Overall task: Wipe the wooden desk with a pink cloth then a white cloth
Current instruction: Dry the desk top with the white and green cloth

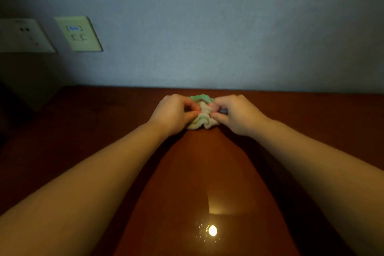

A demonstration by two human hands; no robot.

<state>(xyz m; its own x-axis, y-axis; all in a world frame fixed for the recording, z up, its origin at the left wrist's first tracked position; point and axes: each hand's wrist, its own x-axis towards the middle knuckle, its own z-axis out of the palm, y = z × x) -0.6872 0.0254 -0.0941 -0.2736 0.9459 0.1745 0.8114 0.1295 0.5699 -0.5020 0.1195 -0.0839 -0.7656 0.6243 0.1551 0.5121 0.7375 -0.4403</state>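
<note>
Cloth: soft, bunched into folds, pale with a green edge; centre of frame, near the far edge of the desk.
Left hand: your curled fingers pinch its left side.
Right hand: curled fingers pinch its right side.
Desk: glossy reddish wood.

Cloth, partly hidden, colour unclear.

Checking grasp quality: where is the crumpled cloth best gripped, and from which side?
Probably from above, on the raised folds of the crumpled whitish cloth: it is bunched into ridges on the wooden desk, and the left hand and right hand pinch its sides.
</note>
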